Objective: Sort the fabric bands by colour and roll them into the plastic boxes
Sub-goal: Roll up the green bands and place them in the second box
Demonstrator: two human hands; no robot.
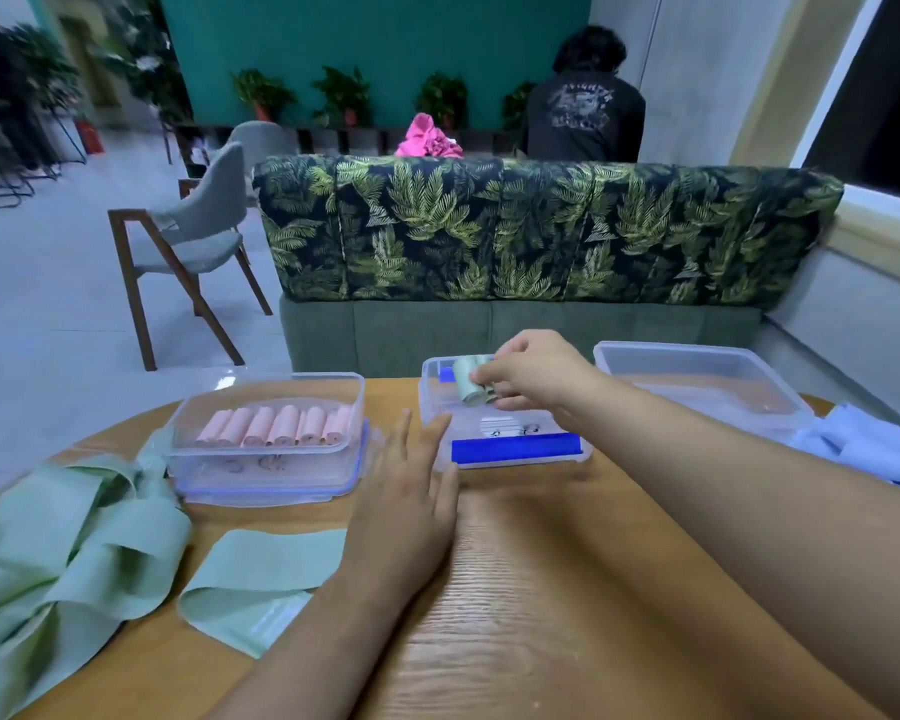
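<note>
Plastic boxes: 3 clear ones on the wooden table [541, 589] — a left box [266, 459], a middle box [505, 444] and a right box [697, 387].
Pink rolls [276, 426]: about 7, side by side in 1 row inside the left box.
Green roll [471, 387]: 1, held over the far end of the middle box.
Loose green bands [63, 553]: a tangled heap at the table's left edge; I cannot count them.
Flat green band [261, 579]: 1, lying apart from the heap, just beside the left forearm.
Blue bands [868, 449]: a pale heap at the right edge, beside the right box; number unclear.
Right hand [536, 374]: fingers curled closed around the green roll, pinching it.
Left hand [411, 501]: flat and spread, palm down on the table, holding nothing, fingertips touching the middle box's near left corner.
Writing: dark marks on the left box's front wall and on a white label on the middle box, too blurred to read.
Blue strip [513, 449]: 1, along the middle box's near edge.
</note>
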